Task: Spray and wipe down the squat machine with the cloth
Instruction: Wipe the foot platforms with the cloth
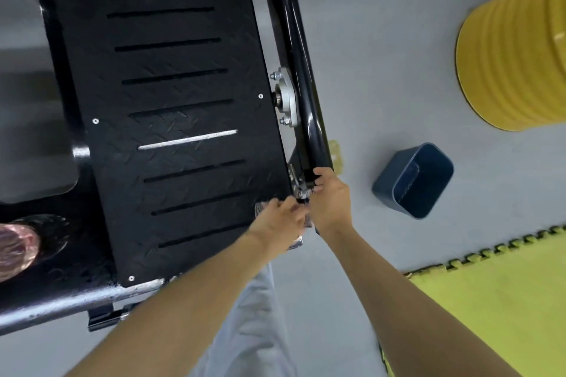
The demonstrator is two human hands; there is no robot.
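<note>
The squat machine's black ribbed footplate (171,119) fills the left and middle of the view, with a glossy black frame tube (301,76) running down its right edge. Both hands meet at the plate's lower right corner, by a small metal bracket (298,188). My left hand (277,222) grips a grey patterned cloth (296,242) that shows under and beside it. My right hand (329,200) has its fingers curled round the lower end of the tube at the bracket. No spray bottle can be made out.
A dark blue bin (413,180) stands on the grey floor right of the hands. A big yellow ribbed cylinder (514,55) is at the upper right, and a yellow-green foam mat (496,300) at the lower right. A dark shoe (46,232) is at the left edge.
</note>
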